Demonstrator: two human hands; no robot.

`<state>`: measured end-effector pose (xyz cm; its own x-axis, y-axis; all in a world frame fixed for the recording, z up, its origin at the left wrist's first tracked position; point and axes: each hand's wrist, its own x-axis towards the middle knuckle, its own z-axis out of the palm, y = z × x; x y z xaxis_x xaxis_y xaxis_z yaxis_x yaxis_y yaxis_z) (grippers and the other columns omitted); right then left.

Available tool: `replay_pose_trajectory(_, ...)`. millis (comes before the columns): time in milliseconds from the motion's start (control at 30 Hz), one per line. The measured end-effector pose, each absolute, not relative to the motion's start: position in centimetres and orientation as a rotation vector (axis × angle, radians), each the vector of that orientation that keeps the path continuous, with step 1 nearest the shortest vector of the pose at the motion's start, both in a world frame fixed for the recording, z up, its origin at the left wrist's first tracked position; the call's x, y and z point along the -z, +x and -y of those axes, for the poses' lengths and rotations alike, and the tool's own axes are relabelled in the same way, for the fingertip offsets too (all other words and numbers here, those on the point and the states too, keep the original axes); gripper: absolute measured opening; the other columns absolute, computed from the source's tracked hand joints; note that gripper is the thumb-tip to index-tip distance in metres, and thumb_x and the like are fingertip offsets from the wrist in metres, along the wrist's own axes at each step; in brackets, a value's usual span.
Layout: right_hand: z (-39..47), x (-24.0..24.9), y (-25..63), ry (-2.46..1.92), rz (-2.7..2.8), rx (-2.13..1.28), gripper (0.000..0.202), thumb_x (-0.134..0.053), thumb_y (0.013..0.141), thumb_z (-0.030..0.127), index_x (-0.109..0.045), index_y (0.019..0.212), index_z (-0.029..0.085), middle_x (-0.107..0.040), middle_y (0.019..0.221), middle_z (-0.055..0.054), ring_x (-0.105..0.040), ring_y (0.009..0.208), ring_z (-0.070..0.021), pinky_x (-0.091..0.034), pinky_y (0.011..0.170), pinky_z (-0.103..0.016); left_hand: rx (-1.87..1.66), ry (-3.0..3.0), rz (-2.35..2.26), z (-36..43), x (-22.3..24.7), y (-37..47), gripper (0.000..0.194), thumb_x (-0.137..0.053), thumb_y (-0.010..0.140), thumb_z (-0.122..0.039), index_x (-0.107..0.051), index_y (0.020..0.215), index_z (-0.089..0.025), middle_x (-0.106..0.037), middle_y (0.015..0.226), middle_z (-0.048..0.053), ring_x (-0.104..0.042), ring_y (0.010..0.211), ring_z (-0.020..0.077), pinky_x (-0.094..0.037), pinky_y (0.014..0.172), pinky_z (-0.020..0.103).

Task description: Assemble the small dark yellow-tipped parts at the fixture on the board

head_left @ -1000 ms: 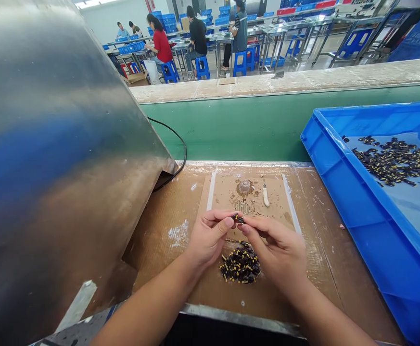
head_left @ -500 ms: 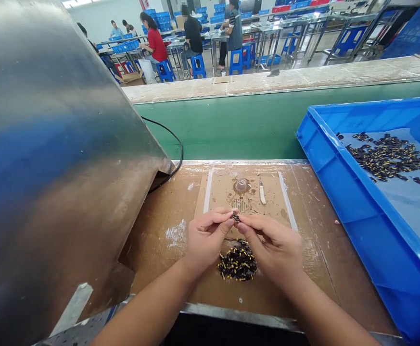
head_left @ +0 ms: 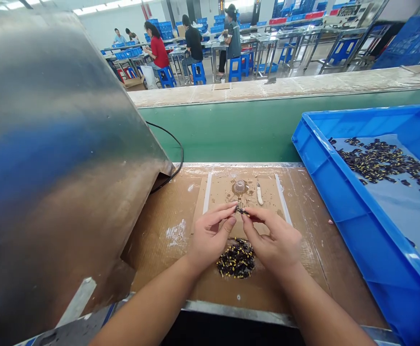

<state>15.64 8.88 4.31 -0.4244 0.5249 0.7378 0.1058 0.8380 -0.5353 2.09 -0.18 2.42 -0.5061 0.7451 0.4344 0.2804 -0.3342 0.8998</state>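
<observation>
Between my fingertips is a small black part with yellow bits [head_left: 242, 210], too small to name more exactly. My left hand [head_left: 213, 230] pinches its left end, and my right hand [head_left: 274, 235] pinches its right end. Just below the hands, a pile of similar black and yellow parts [head_left: 236, 259] lies on the cardboard-covered bench. Beyond the fingertips stand a small round clear cup-like piece [head_left: 240, 187] and a white-handled tool [head_left: 259, 194], both on a cardboard sheet [head_left: 220, 187] edged with white tape strips.
A large blue crate [head_left: 343, 192] on the right holds many black and yellow parts on a pale sheet. To the left rises a big metal housing [head_left: 61, 144] with a black cable [head_left: 175, 139]. Several people work at tables beyond the green partition [head_left: 224, 134].
The fingertips have shifted slightly up and apart, so more of the small black part shows between them. The camera view has tilted up a little.
</observation>
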Motion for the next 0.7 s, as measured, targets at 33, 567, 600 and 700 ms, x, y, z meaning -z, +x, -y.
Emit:
replay_pose_trajectory(33, -8.9, -4.3, 15.6, -0.469, 1.974, -0.498, 0.021, -0.071, 0.090, 0.008, -0.070, 0.108, 0.019, -0.078, 0.098, -0.001, -0.073, 0.082, -0.0096, -0.060, 0.083, -0.020, -1.893, 1.331, -1.569, 0.2, -2.3, 2.0, 0.029, -0.070, 0.091, -0.014, -0.077, 0.115, -0.029, -0.075, 0.123, 0.007, -0.072, 0.115, 0.0187, -0.058, 0.106, 0.035)
replay_pose_trajectory(567, -7.1, -6.8, 24.4, -0.997, 1.932, -1.261, 0.019, -0.065, 0.095, 0.035, -0.079, 0.100, 0.023, -0.076, 0.081, -0.002, -0.071, 0.070, -0.0157, -0.057, 0.065, -0.025, -1.548, 1.875, -1.657, 1.3, -2.9, 2.5, 0.022, -0.067, 0.090, -0.013, -0.077, 0.106, -0.023, -0.076, 0.103, 0.008, -0.072, 0.097, 0.0191, -0.062, 0.086, 0.034)
replay_pose_trajectory(600, -6.7, -6.7, 26.2, -1.035, 1.936, -1.366, 0.020, -0.066, 0.095, 0.037, -0.078, 0.099, 0.022, -0.075, 0.079, -0.003, -0.071, 0.070, -0.0158, -0.056, 0.064, -0.025, -1.539, 1.914, -1.666, 1.3, -3.0, 2.6, 0.022, -0.067, 0.090, -0.013, -0.077, 0.105, -0.023, -0.077, 0.102, 0.008, -0.072, 0.095, 0.0193, -0.062, 0.085, 0.034)
replay_pose_trajectory(700, -4.8, -6.0, 32.1, -1.038, 1.883, -1.759, 0.018, -0.064, 0.097, 0.036, -0.074, 0.097, 0.021, -0.073, 0.079, -0.002, -0.069, 0.072, -0.0151, -0.055, 0.065, -0.024, -1.519, 2.002, -1.715, 1.7, -3.2, 2.7, 0.024, -0.069, 0.088, -0.012, -0.078, 0.105, -0.025, -0.077, 0.101, 0.006, -0.073, 0.092, 0.0193, -0.061, 0.085, 0.032)
